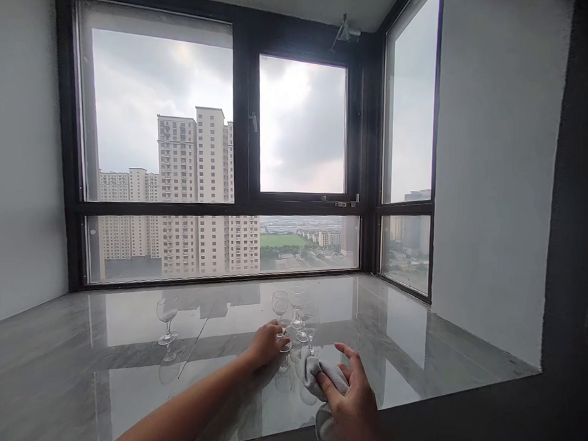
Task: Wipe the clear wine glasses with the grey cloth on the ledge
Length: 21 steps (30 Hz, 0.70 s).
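My left hand (pixel 269 343) reaches out over the sill, its fingers and thumb closed around the low stem of a clear wine glass (pixel 284 311). More stemmed glasses stand close by: one glass (pixel 310 314) is just to the right and another glass (pixel 297 299) is behind. Bunched in my right hand (pixel 353 393) is a light grey cloth (pixel 324 374), pinched under the thumb with the index finger raised. The cloth is near the foot of the right-hand glass; whether they touch I cannot tell. Part of the cloth hangs below the hand.
A lone wine glass (pixel 166 314) stands upright to the left on the glossy grey stone sill (pixel 135 363), which mirrors the window. Dark window frames (pixel 239 209) border the back and right. The sill's front edge (pixel 427 400) runs close to my right hand. A white wall (pixel 492 189) rises at right.
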Available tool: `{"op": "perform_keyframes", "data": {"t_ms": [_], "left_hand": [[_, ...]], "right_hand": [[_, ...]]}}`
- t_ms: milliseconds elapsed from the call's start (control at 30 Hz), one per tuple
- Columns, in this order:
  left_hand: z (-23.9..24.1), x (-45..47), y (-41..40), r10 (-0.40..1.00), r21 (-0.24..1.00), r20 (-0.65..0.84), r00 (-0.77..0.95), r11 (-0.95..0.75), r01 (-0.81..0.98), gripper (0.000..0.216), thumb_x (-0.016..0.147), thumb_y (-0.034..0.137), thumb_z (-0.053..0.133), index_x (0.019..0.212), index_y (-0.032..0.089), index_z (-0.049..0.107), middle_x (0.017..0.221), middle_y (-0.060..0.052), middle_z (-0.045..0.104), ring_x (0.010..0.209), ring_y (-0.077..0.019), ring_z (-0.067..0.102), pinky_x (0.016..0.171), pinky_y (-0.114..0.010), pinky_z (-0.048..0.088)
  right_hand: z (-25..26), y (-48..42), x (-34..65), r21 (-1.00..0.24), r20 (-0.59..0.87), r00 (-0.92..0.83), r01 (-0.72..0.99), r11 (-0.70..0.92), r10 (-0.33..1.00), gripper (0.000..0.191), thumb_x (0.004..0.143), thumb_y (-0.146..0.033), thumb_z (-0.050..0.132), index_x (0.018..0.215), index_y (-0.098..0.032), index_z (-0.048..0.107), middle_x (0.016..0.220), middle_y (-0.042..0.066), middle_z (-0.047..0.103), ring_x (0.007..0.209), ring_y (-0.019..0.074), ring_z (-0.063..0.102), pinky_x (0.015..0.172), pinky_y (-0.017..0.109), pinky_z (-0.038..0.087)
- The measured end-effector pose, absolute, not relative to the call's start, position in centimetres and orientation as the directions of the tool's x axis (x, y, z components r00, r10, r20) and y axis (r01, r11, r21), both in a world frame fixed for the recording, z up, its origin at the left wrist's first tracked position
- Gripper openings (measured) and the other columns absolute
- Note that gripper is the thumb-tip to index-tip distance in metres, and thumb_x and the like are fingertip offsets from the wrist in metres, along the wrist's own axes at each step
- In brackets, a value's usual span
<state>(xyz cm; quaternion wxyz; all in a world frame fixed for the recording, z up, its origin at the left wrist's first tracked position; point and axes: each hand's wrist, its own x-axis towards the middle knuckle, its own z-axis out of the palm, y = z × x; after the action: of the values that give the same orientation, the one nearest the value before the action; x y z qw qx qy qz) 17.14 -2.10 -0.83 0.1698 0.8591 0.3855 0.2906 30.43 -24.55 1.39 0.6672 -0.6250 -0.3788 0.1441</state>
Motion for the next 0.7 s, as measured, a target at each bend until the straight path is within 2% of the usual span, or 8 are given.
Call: {"op": "perform_keyframes", "data": {"t_ms": [133,267,333,400,467,533,600,700], "left_hand": [[-0.5,17.0,-2.2,0.738,0.42,0.344,0.581,-0.674,0.608,0.015,0.085,0.033,0.067,0.085,0.022,0.077,0.109,-0.006,0.073,0.099,-0.0237,0.067,0.087,-0.032,0.045],[0.1,16.1,-2.9,0.722,0.38,0.345,0.6,-0.692,0.613,0.017,0.083,0.032,0.068,0.096,0.024,0.077,0.11,-0.004,0.073,0.099,-0.0224,0.067,0.086,-0.029,0.046],[0.5,14.2,-3.7,0.727,0.378,0.375,0.575,-0.686,0.621,0.02,0.081,0.029,0.069,0.1,0.024,0.076,0.11,-0.004,0.073,0.098,-0.0214,0.067,0.085,-0.028,0.046],[0.9,11.0,-4.6,0.752,0.384,0.418,0.51,-0.655,0.651,0.016,0.085,0.027,0.063,0.095,0.022,0.074,0.105,-0.004,0.072,0.093,-0.0203,0.067,0.083,-0.028,0.046],[1.2,6.8,-5.2,0.776,0.395,0.5,0.384,-0.599,0.697,0.02,0.091,0.026,0.051,0.088,0.021,0.07,0.097,-0.005,0.07,0.088,-0.0195,0.065,0.081,-0.029,0.046],[1.4,2.1,-5.4,0.765,0.438,0.625,0.155,-0.509,0.741,0.02,0.093,0.029,0.044,0.09,0.022,0.063,0.093,-0.004,0.065,0.087,-0.0201,0.063,0.079,-0.03,0.046],[1.4,-2.4,-4.9,0.699,0.518,0.708,-0.104,-0.413,0.749,0.017,0.091,0.037,0.047,0.096,0.023,0.055,0.094,-0.003,0.06,0.089,-0.0219,0.061,0.078,-0.032,0.047],[1.1,-7.4,-2.9,0.636,0.644,0.681,-0.364,-0.284,0.71,0.031,0.084,0.044,0.057,0.104,0.022,0.047,0.102,-0.005,0.056,0.101,-0.0263,0.058,0.087,-0.039,0.048]], "right_hand": [[1.6,-24.7,30.7,-0.948,0.31,0.664,0.264,0.175,0.68,0.067,0.07,-0.059,0.068,0.126,-0.023,0.06,0.096,0.012,0.071,0.11,0.0348,0.066,0.086,0.042,0.05],[2.1,-25.2,30.9,-0.952,0.298,0.65,0.256,0.168,0.699,0.068,0.066,-0.06,0.072,0.122,-0.023,0.061,0.091,0.009,0.071,0.104,0.0339,0.068,0.082,0.039,0.052],[2.3,-25.6,31.0,-0.951,0.303,0.667,0.253,0.176,0.681,0.069,0.065,-0.062,0.072,0.121,-0.024,0.062,0.089,0.008,0.071,0.099,0.033,0.07,0.079,0.038,0.053],[2.4,-26.0,31.1,-0.953,0.298,0.682,0.253,0.168,0.668,0.071,0.065,-0.066,0.071,0.122,-0.025,0.061,0.09,0.008,0.071,0.094,0.0325,0.07,0.078,0.039,0.053],[2.4,-26.2,31.3,-0.956,0.283,0.685,0.255,0.143,0.671,0.077,0.063,-0.07,0.07,0.125,-0.025,0.059,0.093,0.009,0.071,0.095,0.0335,0.07,0.078,0.04,0.053],[2.4,-26.1,31.5,-0.959,0.253,0.687,0.268,0.086,0.681,0.083,0.061,-0.075,0.068,0.127,-0.025,0.058,0.096,0.011,0.071,0.102,0.0363,0.069,0.081,0.042,0.053],[2.4,-25.8,31.5,-0.958,0.214,0.686,0.286,0.012,0.696,0.087,0.061,-0.079,0.065,0.129,-0.026,0.058,0.099,0.013,0.071,0.109,0.0388,0.066,0.083,0.045,0.053],[2.1,-25.2,31.0,-0.956,0.19,0.659,0.294,-0.016,0.727,0.09,0.06,-0.081,0.062,0.131,-0.027,0.055,0.099,0.012,0.072,0.11,0.0386,0.066,0.083,0.044,0.054]]}}
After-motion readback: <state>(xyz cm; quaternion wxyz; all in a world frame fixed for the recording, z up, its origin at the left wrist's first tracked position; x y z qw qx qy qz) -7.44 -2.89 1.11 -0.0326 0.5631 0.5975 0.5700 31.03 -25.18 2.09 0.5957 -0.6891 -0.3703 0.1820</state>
